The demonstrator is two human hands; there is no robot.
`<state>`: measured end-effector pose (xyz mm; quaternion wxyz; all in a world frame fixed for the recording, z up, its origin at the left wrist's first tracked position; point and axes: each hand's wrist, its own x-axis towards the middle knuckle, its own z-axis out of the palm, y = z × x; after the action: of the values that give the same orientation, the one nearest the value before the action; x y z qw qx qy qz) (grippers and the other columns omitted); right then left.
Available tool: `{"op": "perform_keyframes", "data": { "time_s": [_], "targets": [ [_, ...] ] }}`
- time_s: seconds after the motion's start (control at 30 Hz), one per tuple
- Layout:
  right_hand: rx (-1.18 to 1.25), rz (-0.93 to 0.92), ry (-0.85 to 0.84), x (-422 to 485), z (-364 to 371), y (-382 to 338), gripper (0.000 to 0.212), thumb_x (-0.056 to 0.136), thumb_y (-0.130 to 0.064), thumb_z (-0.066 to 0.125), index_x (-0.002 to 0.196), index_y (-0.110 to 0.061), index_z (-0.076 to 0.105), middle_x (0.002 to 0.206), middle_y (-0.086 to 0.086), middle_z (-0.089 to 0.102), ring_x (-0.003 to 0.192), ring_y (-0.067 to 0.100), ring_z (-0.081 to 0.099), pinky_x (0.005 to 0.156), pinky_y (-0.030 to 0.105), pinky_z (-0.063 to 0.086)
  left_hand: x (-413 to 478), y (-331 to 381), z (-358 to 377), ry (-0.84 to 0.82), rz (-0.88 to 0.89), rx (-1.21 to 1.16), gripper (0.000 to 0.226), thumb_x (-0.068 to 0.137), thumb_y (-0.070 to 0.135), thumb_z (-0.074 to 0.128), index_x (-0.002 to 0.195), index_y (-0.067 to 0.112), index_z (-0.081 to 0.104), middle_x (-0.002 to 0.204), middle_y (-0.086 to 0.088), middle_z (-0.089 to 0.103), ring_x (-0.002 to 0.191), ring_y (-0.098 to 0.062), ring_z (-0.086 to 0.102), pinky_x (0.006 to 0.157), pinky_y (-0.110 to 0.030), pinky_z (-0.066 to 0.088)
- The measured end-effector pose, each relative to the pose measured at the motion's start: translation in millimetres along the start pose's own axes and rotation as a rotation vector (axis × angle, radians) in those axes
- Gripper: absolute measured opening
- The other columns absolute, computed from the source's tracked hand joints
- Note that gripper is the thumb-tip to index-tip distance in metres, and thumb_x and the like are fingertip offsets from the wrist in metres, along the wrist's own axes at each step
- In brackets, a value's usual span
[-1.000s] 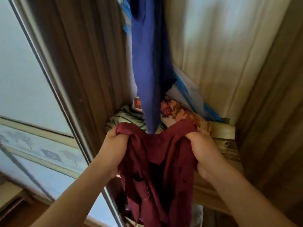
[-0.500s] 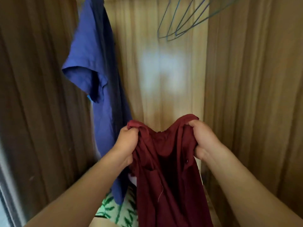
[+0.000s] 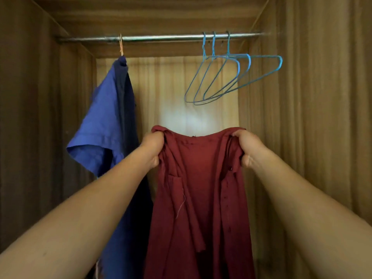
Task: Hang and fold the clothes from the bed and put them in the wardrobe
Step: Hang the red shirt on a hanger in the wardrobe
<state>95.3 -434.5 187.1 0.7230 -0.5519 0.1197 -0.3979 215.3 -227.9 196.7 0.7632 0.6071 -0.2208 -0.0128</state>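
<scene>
A dark red buttoned shirt point(image 3: 199, 198) hangs in front of me inside the wooden wardrobe. My left hand point(image 3: 153, 148) grips its upper left edge and my right hand point(image 3: 248, 148) grips its upper right edge, so the collar stretches between them. Above, a metal rail point(image 3: 161, 38) crosses the wardrobe. Three empty blue wire hangers point(image 3: 227, 77) hang on its right part. A blue shirt point(image 3: 106, 133) hangs on an orange hanger at the rail's left end.
The wardrobe's wooden side walls point(image 3: 322, 117) close in on both sides, and the pale back panel point(image 3: 181, 87) shows behind the clothes. Between the blue shirt and the blue hangers a stretch of the rail is bare.
The view has tilted up from the wardrobe's floor and its folded cloths to the rail and hangers. Both hands have risen with the red shirt and spread its top edge wider.
</scene>
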Motion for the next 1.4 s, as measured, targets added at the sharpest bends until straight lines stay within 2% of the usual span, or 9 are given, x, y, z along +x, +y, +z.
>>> {"op": "perform_keyframes", "data": {
  "time_s": [0.17, 0.37, 0.47, 0.63, 0.87, 1.0, 1.07, 1.23, 1.4],
  "targets": [
    [-0.062, -0.028, 0.025, 4.1, -2.8, 1.7, 0.016, 0.088, -0.008, 0.055, 0.083, -0.012, 0.07, 0.06, 0.004, 0.072, 0.047, 0.02, 0.068, 0.043, 0.031, 0.054, 3.1, -18.6, 2.7, -0.042, -0.009, 0.074, 0.027, 0.095, 0.004, 0.043, 0.102, 0.004, 0.069, 0.087, -0.015, 0.073, 0.071, -0.028, 0.069, 0.058, -0.034, 0.06],
    [-0.307, 0.2, 0.044, -13.3, -51.0, 134.7, 0.025, 0.087, -0.012, 0.059, 0.107, -0.001, 0.069, 0.094, 0.019, 0.075, 0.081, 0.033, 0.074, 0.073, 0.044, 0.062, -23.0, -152.7, -15.9, -0.085, -0.149, 0.316, 0.025, 0.094, 0.003, 0.046, 0.091, 0.009, 0.07, 0.09, -0.016, 0.071, 0.065, -0.021, 0.07, 0.051, -0.024, 0.054],
    [-0.445, 0.374, 0.032, -32.6, -81.0, 214.7, 0.031, 0.085, -0.016, 0.062, 0.11, 0.002, 0.066, 0.103, 0.023, 0.072, 0.091, 0.037, 0.072, 0.086, 0.052, 0.059, -38.8, -230.1, -36.6, -0.124, -0.251, 0.511, 0.032, 0.098, 0.012, 0.049, 0.125, 0.004, 0.065, 0.115, -0.021, 0.068, 0.098, -0.033, 0.069, 0.082, -0.033, 0.058],
    [-0.601, 0.557, 0.003, -70.3, -128.3, 327.9, 0.031, 0.087, -0.005, 0.063, 0.116, 0.006, 0.064, 0.108, 0.026, 0.07, 0.098, 0.039, 0.068, 0.093, 0.051, 0.056, -70.0, -325.3, -73.4, -0.272, -0.339, 0.812, 0.03, 0.097, 0.007, 0.053, 0.124, 0.004, 0.066, 0.125, -0.02, 0.062, 0.112, -0.035, 0.06, 0.098, -0.04, 0.051],
    [-0.794, 0.676, -0.231, -116.9, -158.8, 384.3, 0.056, 0.076, -0.009, 0.078, 0.125, -0.013, 0.051, 0.107, 0.004, 0.061, 0.092, 0.019, 0.063, 0.058, 0.022, 0.051, -97.7, -378.6, -115.5, -0.523, -0.444, 1.166, 0.048, 0.097, 0.01, 0.053, 0.144, 0.013, 0.046, 0.15, -0.018, 0.04, 0.133, -0.037, 0.044, 0.112, -0.043, 0.039],
    [-1.109, 0.383, -0.372, -93.6, -128.4, 354.9, 0.013, 0.082, -0.026, 0.069, 0.092, -0.024, 0.06, 0.092, -0.002, 0.063, 0.083, 0.011, 0.061, 0.072, 0.028, 0.054, -89.4, -330.5, -103.6, -0.569, -0.397, 1.111, 0.038, 0.085, 0.018, 0.069, 0.121, 0.01, 0.061, 0.128, -0.011, 0.058, 0.118, -0.033, 0.057, 0.102, -0.043, 0.051],
    [-1.157, 0.207, -0.363, -78.3, -102.4, 319.2, 0.011, 0.081, -0.037, 0.064, 0.08, -0.029, 0.056, 0.082, -0.01, 0.059, 0.072, 0.005, 0.056, 0.06, 0.028, 0.046, -81.8, -294.0, -87.3, -0.591, -0.334, 1.101, 0.025, 0.086, 0.022, 0.072, 0.106, 0.009, 0.064, 0.113, -0.01, 0.063, 0.113, -0.037, 0.061, 0.097, -0.044, 0.053],
    [-1.169, -0.146, -0.33, -41.4, -32.7, 196.3, 0.04, 0.075, -0.058, 0.053, 0.103, -0.032, 0.063, 0.095, -0.009, 0.066, 0.089, 0.016, 0.063, 0.065, 0.027, 0.044, -57.6, -191.1, -38.7, -0.506, -0.154, 0.963, 0.056, 0.093, 0.031, 0.067, 0.144, 0.015, 0.048, 0.132, -0.006, 0.058, 0.102, -0.014, 0.059, 0.085, -0.016, 0.048],
    [-1.066, -0.41, -0.181, -25.3, 12.0, 70.0, 0.052, 0.086, -0.065, 0.053, 0.123, -0.028, 0.056, 0.099, -0.004, 0.068, 0.076, 0.016, 0.063, 0.063, 0.029, 0.05, -36.9, -74.2, -10.9, -0.391, 0.068, 0.837, 0.056, 0.096, 0.03, 0.063, 0.147, 0.017, 0.044, 0.143, -0.009, 0.051, 0.125, -0.02, 0.053, 0.102, -0.028, 0.044]
  ]
}}
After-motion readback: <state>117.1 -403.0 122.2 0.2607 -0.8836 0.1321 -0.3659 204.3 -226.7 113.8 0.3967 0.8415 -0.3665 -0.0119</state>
